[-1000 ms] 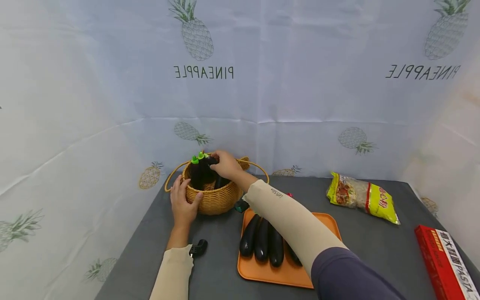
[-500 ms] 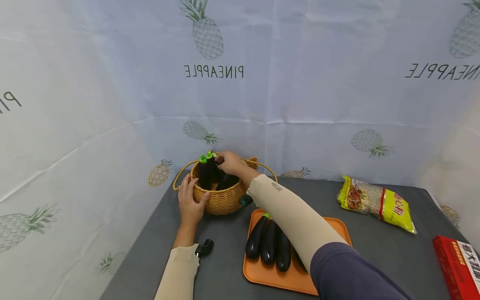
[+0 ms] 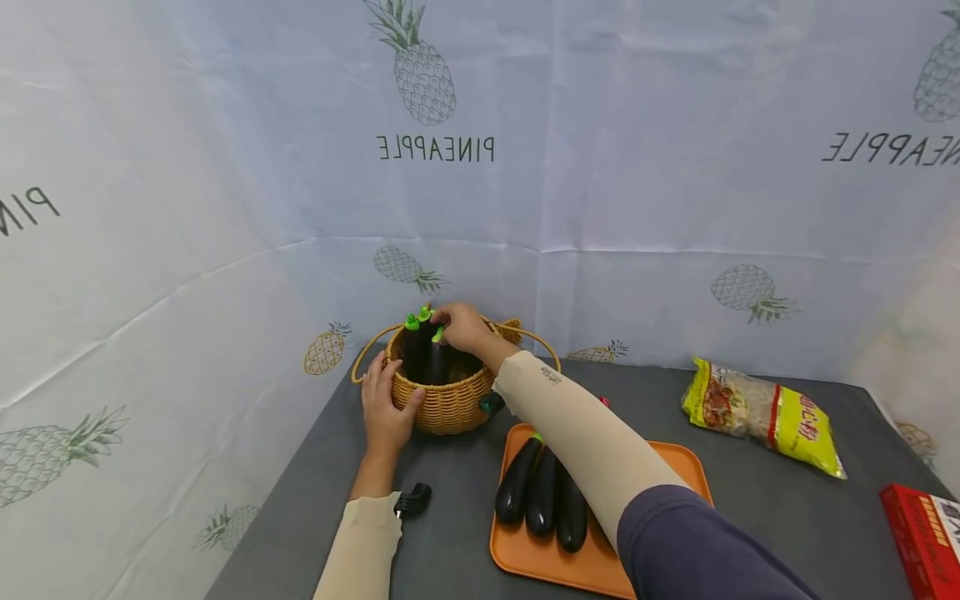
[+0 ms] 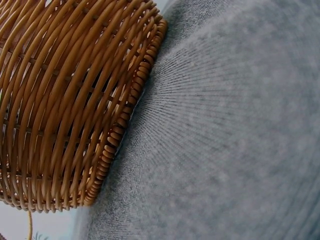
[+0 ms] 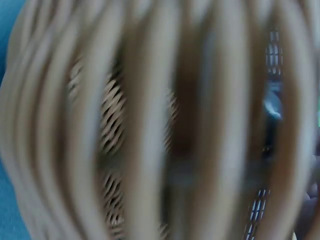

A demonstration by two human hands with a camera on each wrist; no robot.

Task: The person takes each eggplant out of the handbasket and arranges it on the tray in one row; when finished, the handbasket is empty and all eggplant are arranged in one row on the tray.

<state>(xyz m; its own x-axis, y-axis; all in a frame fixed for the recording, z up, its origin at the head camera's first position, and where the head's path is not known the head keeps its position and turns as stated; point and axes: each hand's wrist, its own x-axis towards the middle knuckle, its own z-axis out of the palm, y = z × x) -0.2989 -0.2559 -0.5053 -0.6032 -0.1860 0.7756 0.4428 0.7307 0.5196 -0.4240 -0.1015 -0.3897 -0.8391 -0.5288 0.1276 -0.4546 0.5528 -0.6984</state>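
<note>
A round wicker basket [image 3: 450,411] with thin loop handles stands at the back left of the table. Several dark eggplants [image 3: 438,363] with bright green caps stand inside it. My left hand [image 3: 386,419] rests along its left side, fingers near the rim and thumb spread on the front wall. Over the basket's opening, my right hand [image 3: 467,329] pinches an eggplant near its green cap; the fingertips are partly hidden. In the left wrist view the wicker wall [image 4: 65,100] sits on grey cloth. Close, blurred wicker strands [image 5: 150,120] fill the right wrist view.
An orange tray [image 3: 517,560] with several eggplants [image 3: 542,500] lies in front of the basket, partly under my right arm. Further right are a yellow food bag [image 3: 765,417] and a red pasta box [image 3: 926,537]. A pineapple-print curtain [image 3: 622,200] hangs behind.
Inside the basket, an eggplant under my right hand has come upright, its green cap now showing. My left hand keeps its place on the basket. The head view has turned slightly left.
</note>
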